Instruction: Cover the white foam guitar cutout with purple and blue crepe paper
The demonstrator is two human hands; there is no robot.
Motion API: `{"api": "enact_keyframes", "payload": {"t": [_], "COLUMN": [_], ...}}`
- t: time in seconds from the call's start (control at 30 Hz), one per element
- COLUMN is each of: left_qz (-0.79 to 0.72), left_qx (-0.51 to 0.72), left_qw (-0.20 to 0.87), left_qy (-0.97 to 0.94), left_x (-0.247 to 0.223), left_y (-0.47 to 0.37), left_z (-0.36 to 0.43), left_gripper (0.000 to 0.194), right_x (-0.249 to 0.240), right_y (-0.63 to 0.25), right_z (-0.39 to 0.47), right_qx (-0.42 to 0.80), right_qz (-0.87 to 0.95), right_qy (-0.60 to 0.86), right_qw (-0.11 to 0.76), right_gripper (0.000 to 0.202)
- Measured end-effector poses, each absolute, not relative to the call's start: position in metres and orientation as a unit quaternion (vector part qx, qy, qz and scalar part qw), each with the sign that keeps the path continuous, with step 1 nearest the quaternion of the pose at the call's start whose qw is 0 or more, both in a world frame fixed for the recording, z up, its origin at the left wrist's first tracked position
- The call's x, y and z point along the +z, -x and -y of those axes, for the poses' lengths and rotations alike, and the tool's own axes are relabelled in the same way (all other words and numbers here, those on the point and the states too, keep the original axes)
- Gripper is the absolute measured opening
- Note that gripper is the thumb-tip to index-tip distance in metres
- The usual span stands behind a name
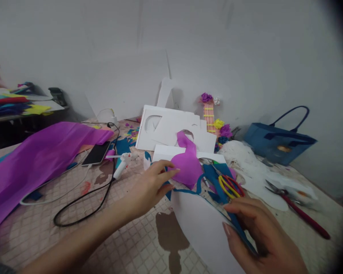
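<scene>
A large white card piece (200, 224) with a blue paper edging stands tilted in front of me. My right hand (263, 232) is closed on its right edge, thumb on the near face and fingers along the blue edging. At the card's upper left corner is my left hand (151, 186), thumb and forefinger apart beside the blue strip (185, 191); whether they touch it I cannot tell. Just beyond lies a purple paper cutout (186, 167), with yellow-and-red-handled scissors (230, 185) to its right.
A white glue gun (121, 166) with a black cable and a phone (96, 153) lie left, near purple paper (45, 152). White cut boards (174, 129) stand behind. Red-handled pliers (297, 211), white scraps (240, 156) and a blue bag (277, 140) are right.
</scene>
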State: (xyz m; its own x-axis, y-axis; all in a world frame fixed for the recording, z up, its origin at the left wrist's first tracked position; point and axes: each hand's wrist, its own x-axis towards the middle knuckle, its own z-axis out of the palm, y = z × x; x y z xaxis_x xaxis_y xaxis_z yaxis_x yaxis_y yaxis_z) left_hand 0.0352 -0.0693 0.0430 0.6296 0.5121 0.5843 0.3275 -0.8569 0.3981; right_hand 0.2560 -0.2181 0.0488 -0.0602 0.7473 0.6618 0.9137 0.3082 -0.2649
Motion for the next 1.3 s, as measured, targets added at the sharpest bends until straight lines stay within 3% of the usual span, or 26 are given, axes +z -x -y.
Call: {"api": "enact_keyframes", "payload": {"t": [0.17,0.37,0.5,0.57,0.67,0.87,1.3], "left_qz": [-0.193,-0.120,-0.106,-0.147,-0.201,-0.238,-0.229], "left_qx": [0.380,0.419,0.398,0.433,0.488,0.423,0.431], "left_qw": [0.167,0.415,0.553,0.527,0.435,0.457,0.530], "left_qy": [-0.889,-0.798,-0.724,-0.716,-0.730,-0.745,-0.693], "left_x": [0.052,0.067,0.058,0.049,0.039,0.036,0.031], "left_y": [-0.044,-0.022,-0.021,-0.030,-0.047,-0.070,-0.079], "left_z": [0.074,0.098,0.108,0.107,0.103,0.100,0.100], "left_gripper": [0.020,0.014,0.041,0.040,0.015,0.038,0.032], "right_x": [0.049,0.051,0.054,0.055,0.056,0.056,0.060], "right_y": [-0.254,-0.252,-0.250,-0.249,-0.249,-0.249,-0.246], "right_z": [0.218,0.219,0.218,0.217,0.217,0.220,0.237], "right_qx": [-0.103,-0.103,-0.101,-0.101,-0.099,-0.098,-0.076], "right_qz": [0.713,0.709,0.712,0.713,0.711,0.721,0.673], "right_qy": [0.575,0.579,0.578,0.577,0.582,0.576,0.557], "right_qw": [0.388,0.389,0.386,0.385,0.383,0.372,0.481], "right_gripper": [0.019,0.018,0.019,0.019,0.019,0.019,0.022]}}
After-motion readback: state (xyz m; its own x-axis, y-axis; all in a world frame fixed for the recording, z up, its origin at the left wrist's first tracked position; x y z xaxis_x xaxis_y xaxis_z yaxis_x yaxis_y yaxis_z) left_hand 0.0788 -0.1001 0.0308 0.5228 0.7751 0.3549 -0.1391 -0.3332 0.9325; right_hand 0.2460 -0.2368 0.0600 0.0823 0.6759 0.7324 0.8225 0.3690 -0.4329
